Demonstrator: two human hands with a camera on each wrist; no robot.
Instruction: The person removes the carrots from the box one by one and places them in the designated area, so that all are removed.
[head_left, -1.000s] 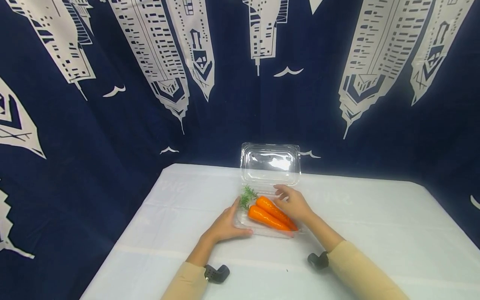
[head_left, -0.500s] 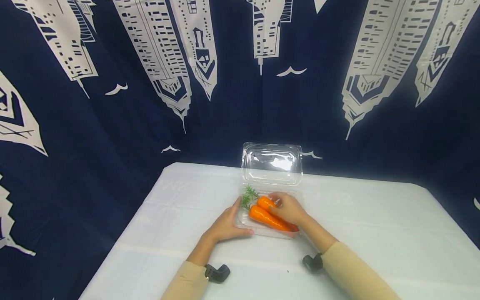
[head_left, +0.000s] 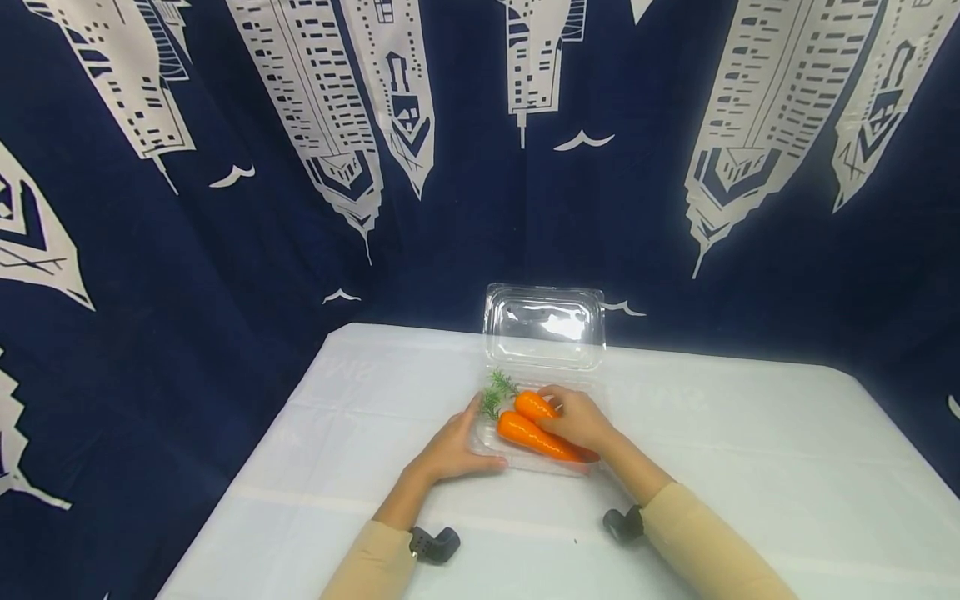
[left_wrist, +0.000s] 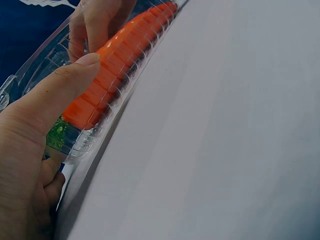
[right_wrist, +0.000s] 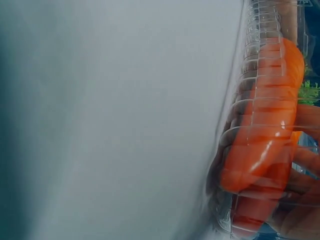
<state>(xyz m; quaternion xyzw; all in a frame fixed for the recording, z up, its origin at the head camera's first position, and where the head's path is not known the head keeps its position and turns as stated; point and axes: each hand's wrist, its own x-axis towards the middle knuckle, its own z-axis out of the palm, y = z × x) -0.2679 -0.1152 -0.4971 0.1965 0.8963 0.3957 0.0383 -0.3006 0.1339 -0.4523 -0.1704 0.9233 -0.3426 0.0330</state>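
Observation:
A clear plastic clamshell container lies on the table with its lid raised at the back. Two orange carrots lie slantwise in its base: a near carrot and a far carrot, with green tops at the left. My left hand holds the base's left front corner, the thumb along the front wall and the fingers at the left side. Inside the base, my right hand grips the far carrot from above, hiding its middle. Through the clear wall, the right fingers show behind the near carrot.
A white cloth covers the table around the container. Behind the table's far edge hangs a dark blue curtain with white building prints. Each wrist wears a dark device, such as the left wrist camera.
My right hand has come down and left from beside the far carrot and now grips it. The left hand has stayed at the container's corner. The carrots look nearly unmoved.

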